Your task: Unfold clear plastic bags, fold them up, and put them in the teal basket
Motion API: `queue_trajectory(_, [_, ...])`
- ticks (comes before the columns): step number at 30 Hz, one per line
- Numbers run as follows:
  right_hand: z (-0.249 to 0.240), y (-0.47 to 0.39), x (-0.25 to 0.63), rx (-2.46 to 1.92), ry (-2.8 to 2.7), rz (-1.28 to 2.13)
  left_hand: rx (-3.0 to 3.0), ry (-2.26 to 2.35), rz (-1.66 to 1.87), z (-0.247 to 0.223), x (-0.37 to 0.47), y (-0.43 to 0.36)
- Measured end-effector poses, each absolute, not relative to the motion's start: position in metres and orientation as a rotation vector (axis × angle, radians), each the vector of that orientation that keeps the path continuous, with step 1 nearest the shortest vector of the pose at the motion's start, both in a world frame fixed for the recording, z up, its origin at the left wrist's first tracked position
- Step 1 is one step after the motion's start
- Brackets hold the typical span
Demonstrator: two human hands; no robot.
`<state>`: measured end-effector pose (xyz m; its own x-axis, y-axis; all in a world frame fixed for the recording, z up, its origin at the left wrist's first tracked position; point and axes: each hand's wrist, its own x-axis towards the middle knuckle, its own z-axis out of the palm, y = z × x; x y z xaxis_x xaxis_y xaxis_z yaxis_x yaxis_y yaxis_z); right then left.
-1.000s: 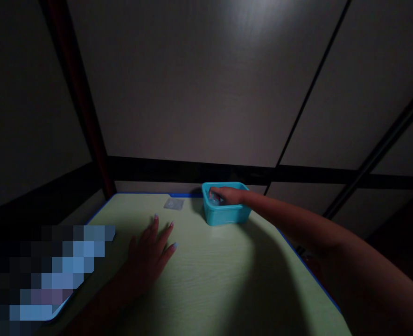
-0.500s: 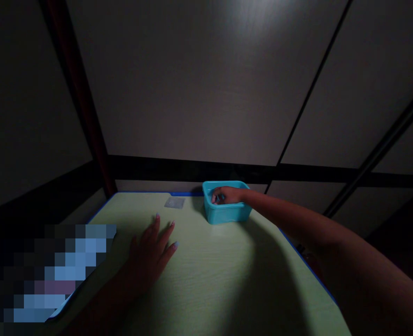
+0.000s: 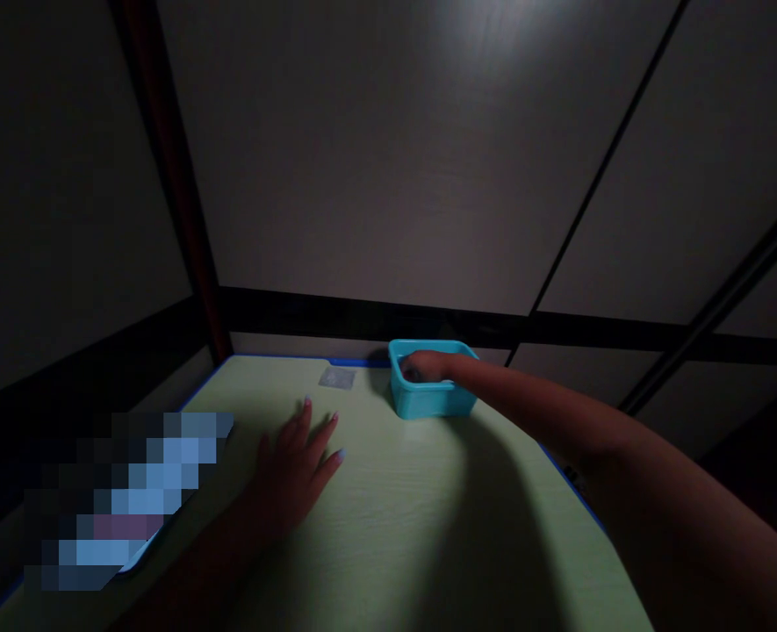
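My right hand [image 3: 426, 366] reaches over the rim into a turquoise plastic basket [image 3: 435, 402] at the far side of the table. Its fingers point down inside, mostly hidden by shadow and the front wall, so I cannot see whether they hold anything. The basket's contents do not show. My left hand [image 3: 299, 461] lies flat on the light green tabletop [image 3: 375, 518], fingers spread, holding nothing. Just beyond its fingertips is a small grey rectangular patch [image 3: 337, 377] on the table, perhaps a label or a flat packet.
A flat device with a lit, pixelated screen [image 3: 157, 487] lies at the table's left edge. Blue edging [image 3: 355, 362] runs around the tabletop. Dark-banded cabinet panels [image 3: 375, 175] rise right behind the table. The room is dim, and my right arm casts a long shadow.
The view has shifted slightly, moving the table a little to the right. My right hand sits deeper in the basket, and its fingers show less. The left hand stays on the table.
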<state>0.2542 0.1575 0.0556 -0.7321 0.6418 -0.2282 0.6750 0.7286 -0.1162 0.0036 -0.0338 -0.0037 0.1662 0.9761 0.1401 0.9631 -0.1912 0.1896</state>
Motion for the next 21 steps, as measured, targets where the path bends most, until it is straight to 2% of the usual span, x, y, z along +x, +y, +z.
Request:
queue_trajectory(10, [0.088, 0.153, 0.256, 1.144, 2.733, -0.299, 2.379, 1.920, 0.416, -0.006, 0.002, -0.033])
queue_trajectory(18, [0.137, 0.127, 0.208, 1.492, 3.144, 0.485, 2.385, 1.979, 0.549, -0.010, 0.000, -0.027])
queue_trajectory(21, [0.134, 0.110, 0.160, 1.345, 3.249, 0.501, 2.316, 2.049, 0.751, -0.016, -0.003, -0.019])
